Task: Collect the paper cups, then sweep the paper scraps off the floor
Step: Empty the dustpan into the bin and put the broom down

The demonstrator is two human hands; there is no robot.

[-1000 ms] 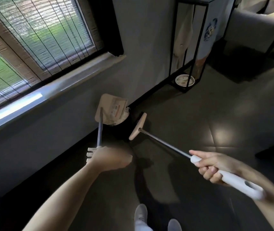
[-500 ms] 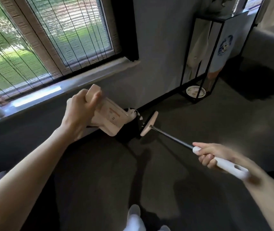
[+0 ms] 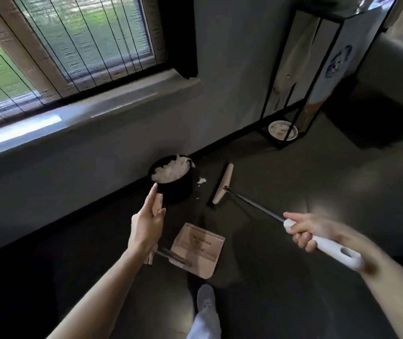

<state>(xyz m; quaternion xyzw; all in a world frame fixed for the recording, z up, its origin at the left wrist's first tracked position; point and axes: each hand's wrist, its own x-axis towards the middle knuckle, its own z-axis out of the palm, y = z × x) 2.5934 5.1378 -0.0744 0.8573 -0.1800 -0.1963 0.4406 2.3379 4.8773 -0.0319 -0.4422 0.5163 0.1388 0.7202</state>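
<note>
A black bin (image 3: 179, 192) stands against the wall, heaped with white paper scraps (image 3: 171, 171). One loose scrap (image 3: 201, 181) lies on the floor right of it, with smaller bits nearby. The beige dustpan (image 3: 198, 249) sits low in front of my feet. My left hand (image 3: 146, 226) hovers over it, and the beige end of its handle shows between my thumb and nearly straight fingers. My right hand (image 3: 305, 232) grips the white handle of the broom. The broom head (image 3: 222, 183) rests on the floor right of the bin. No paper cup is in view.
A black metal-framed stand (image 3: 293, 94) is at the back right, with a round plate (image 3: 282, 130) on its base. The wall and windowsill (image 3: 97, 111) run along the left. My shoe (image 3: 205, 298) is at the bottom centre. A grey sofa is at the far right.
My left hand has brought the dustpan down from over the bin to the floor in front of me. The bin's scraps now show. The broom has barely moved.
</note>
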